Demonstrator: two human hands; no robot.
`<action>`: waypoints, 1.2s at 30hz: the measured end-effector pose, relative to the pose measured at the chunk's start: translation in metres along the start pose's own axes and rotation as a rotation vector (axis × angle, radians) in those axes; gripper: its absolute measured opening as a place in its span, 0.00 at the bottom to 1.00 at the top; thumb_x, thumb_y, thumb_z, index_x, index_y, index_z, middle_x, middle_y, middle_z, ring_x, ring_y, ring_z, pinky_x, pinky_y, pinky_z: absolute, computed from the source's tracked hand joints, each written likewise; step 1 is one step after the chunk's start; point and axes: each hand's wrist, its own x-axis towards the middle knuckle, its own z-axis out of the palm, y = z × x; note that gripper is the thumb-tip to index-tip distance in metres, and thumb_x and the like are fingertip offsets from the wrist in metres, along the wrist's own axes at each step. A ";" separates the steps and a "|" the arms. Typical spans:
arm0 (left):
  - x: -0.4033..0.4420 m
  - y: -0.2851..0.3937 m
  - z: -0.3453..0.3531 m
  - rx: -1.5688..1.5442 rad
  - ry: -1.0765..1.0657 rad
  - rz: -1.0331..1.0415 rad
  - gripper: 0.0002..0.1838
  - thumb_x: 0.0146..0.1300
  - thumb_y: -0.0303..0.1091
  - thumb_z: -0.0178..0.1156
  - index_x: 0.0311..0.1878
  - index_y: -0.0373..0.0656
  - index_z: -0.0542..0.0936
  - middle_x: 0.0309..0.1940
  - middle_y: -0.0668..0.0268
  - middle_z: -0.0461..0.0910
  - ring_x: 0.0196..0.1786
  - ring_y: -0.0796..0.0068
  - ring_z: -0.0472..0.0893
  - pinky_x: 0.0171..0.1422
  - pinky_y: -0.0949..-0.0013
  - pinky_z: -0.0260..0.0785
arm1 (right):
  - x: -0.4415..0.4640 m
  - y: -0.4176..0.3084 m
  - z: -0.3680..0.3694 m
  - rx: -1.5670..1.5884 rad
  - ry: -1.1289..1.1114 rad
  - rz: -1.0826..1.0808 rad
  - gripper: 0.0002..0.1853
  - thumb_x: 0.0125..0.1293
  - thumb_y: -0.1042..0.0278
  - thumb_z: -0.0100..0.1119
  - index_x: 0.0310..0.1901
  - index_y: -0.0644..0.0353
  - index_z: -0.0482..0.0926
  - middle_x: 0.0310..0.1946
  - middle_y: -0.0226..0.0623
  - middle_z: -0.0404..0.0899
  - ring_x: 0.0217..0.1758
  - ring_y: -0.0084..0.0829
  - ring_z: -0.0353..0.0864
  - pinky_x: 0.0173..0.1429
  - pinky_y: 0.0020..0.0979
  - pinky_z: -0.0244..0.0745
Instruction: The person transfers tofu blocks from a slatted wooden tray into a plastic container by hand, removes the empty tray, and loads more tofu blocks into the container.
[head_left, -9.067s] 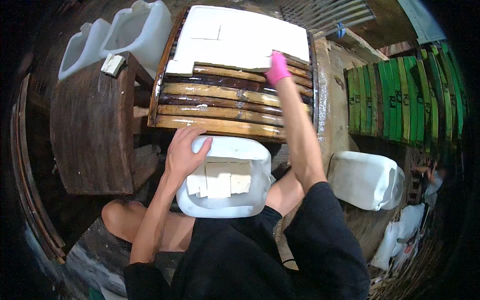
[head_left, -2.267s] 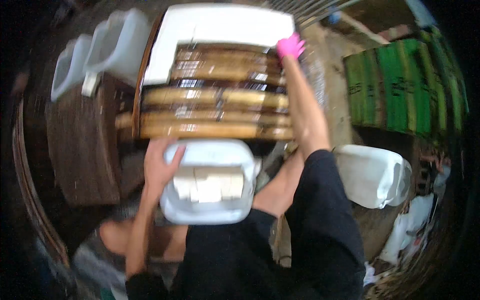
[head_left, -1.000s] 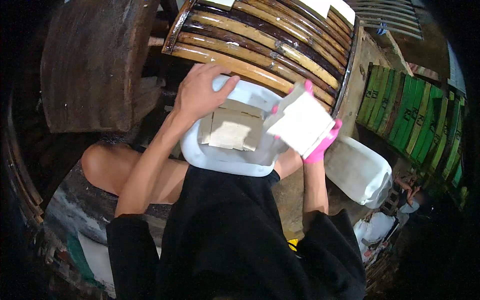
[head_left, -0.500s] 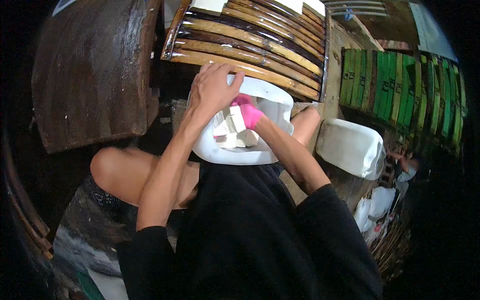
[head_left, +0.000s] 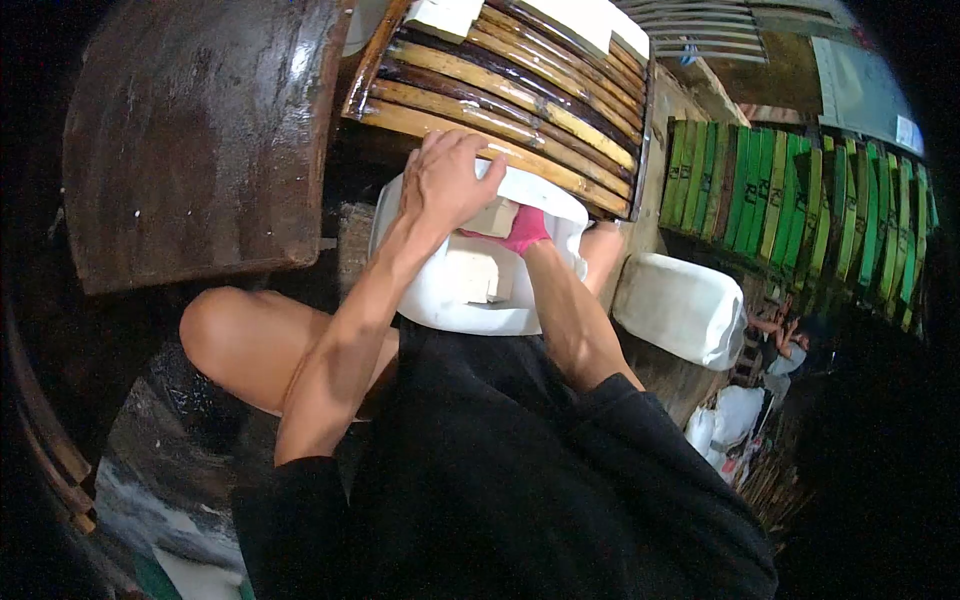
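Note:
A cut-open white plastic container (head_left: 575,212) sits in front of my lap, with pale, flat blocks (head_left: 470,275) inside. My left hand (head_left: 450,178) holds its far left rim, fingers over the edge and thumb apart. Inside the container is my right hand (head_left: 525,230), in a pink glove, with its fingers around a pale block (head_left: 492,216); part of the hand is hidden by the block and my left hand. Beyond the container stands a slatted bamboo rack (head_left: 520,110), with white slabs (head_left: 575,20) on its far part.
On the left is a large dark wooden block (head_left: 200,140). Another white container (head_left: 680,308) lies to the right, below green slats (head_left: 780,195) with dark lettering. Farther right, a person (head_left: 788,352) and white bags (head_left: 735,415) are visible. Metal bars (head_left: 700,30) lie at the top.
My right hand left the rack, carried a stack of pale pieces over the container and went down into it. Pieces inside have shifted. My left hand stays on the rim; the view has turned.

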 end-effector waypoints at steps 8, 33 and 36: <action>0.006 -0.002 0.003 -0.019 -0.015 0.040 0.20 0.62 0.49 0.63 0.47 0.41 0.86 0.49 0.55 0.85 0.55 0.54 0.81 0.63 0.53 0.71 | 0.001 0.007 -0.012 -0.484 0.117 -0.063 0.28 0.69 0.58 0.49 0.66 0.66 0.73 0.62 0.51 0.77 0.68 0.44 0.74 0.75 0.42 0.63; 0.003 0.036 -0.013 0.257 0.031 -0.007 0.14 0.62 0.40 0.65 0.43 0.39 0.86 0.48 0.57 0.85 0.57 0.56 0.80 0.64 0.57 0.71 | 0.233 -0.174 -0.248 -0.119 0.562 -0.124 0.31 0.75 0.50 0.43 0.74 0.60 0.65 0.77 0.44 0.62 0.80 0.41 0.57 0.77 0.43 0.57; 0.003 0.037 -0.011 0.281 0.047 0.009 0.10 0.62 0.35 0.66 0.43 0.41 0.86 0.47 0.58 0.86 0.55 0.56 0.81 0.62 0.59 0.72 | 0.275 -0.201 -0.176 -0.636 0.870 -0.197 0.27 0.74 0.57 0.42 0.71 0.56 0.68 0.73 0.47 0.67 0.79 0.47 0.59 0.77 0.45 0.58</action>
